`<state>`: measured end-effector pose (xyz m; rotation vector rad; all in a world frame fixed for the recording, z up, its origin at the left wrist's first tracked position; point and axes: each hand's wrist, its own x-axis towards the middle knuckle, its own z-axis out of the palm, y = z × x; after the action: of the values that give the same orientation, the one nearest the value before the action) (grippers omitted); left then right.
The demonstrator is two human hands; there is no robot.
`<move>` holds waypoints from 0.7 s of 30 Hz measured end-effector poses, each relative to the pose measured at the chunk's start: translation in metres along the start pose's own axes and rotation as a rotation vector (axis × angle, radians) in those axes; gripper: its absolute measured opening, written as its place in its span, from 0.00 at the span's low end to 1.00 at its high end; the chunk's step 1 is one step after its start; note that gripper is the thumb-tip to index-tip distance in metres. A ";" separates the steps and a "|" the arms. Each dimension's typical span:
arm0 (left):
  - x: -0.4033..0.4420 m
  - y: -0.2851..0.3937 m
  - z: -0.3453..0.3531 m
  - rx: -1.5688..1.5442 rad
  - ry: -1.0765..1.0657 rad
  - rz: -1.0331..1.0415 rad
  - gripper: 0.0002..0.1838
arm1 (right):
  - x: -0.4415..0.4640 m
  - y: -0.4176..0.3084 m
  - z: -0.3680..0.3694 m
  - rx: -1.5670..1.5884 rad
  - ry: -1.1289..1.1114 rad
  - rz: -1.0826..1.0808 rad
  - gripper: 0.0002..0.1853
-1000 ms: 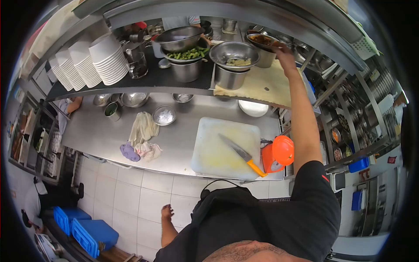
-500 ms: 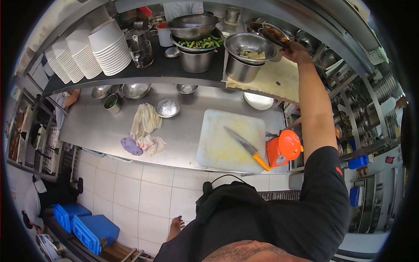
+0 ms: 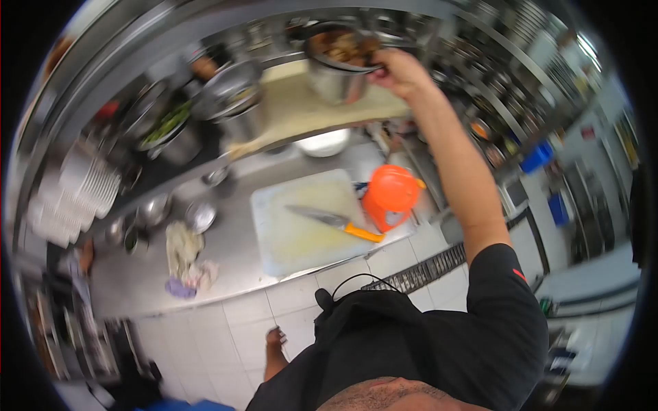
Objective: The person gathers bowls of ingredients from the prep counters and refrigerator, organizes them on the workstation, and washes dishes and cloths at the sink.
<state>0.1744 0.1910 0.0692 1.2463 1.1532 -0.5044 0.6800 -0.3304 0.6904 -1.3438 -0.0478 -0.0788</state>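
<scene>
My right hand (image 3: pixel 401 70) reaches up to the shelf, fingers closed on the rim of a dark-edged metal bowl (image 3: pixel 340 49) with brownish food in it. Under that bowl is a metal pot (image 3: pixel 337 83) on the shelf. Down at my side hangs my left hand (image 3: pixel 276 337), holding nothing, its fingers loosely apart. On the steel counter below, a knife (image 3: pixel 322 218) with a yellow handle lies across a white cutting board (image 3: pixel 274 243). An orange kitchen scale (image 3: pixel 392 192) stands right of the board.
Left along the shelf are a colander-like metal bowl (image 3: pixel 233 85) on a pot, green vegetables (image 3: pixel 168 123) in another bowl, and stacked white bowls (image 3: pixel 89 181). Cloths (image 3: pixel 184 250) and small metal bowls (image 3: pixel 201 216) sit on the counter. Another person's hand (image 3: pixel 204 66) shows behind the shelf.
My view has swung right, blurring the scene. The bowl of brownish food, tilted in my right hand before, is now more level above a pot. My left hand stays low.
</scene>
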 end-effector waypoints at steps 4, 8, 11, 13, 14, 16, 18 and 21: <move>-0.021 -0.005 0.059 0.304 -0.130 -0.113 0.23 | -0.130 -0.021 -0.064 0.034 0.003 0.013 0.07; -0.036 -0.013 0.137 0.535 -0.209 -0.088 0.23 | -0.261 -0.008 -0.172 0.020 0.025 0.049 0.15; -0.055 -0.010 0.214 0.657 -0.270 -0.009 0.23 | -0.356 0.015 -0.267 0.027 0.142 0.157 0.16; -0.066 -0.015 0.265 0.756 -0.326 0.039 0.23 | -0.419 0.041 -0.324 0.028 0.274 0.203 0.14; -0.073 -0.019 0.289 0.806 -0.355 0.059 0.23 | -0.449 0.050 -0.349 0.025 0.366 0.236 0.12; -0.089 -0.028 0.329 0.904 -0.400 0.090 0.23 | -0.503 0.074 -0.402 -0.004 0.558 0.274 0.11; -0.104 -0.035 0.371 0.995 -0.439 0.110 0.23 | -0.549 0.105 -0.453 -0.043 0.767 0.250 0.06; -0.114 -0.039 0.440 1.147 -0.482 0.115 0.23 | -0.613 0.121 -0.522 -0.050 1.081 0.240 0.05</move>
<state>0.2720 -0.2533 0.1056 1.9699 0.3075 -1.3973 0.0735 -0.7938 0.4064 -1.2000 1.0261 -0.5911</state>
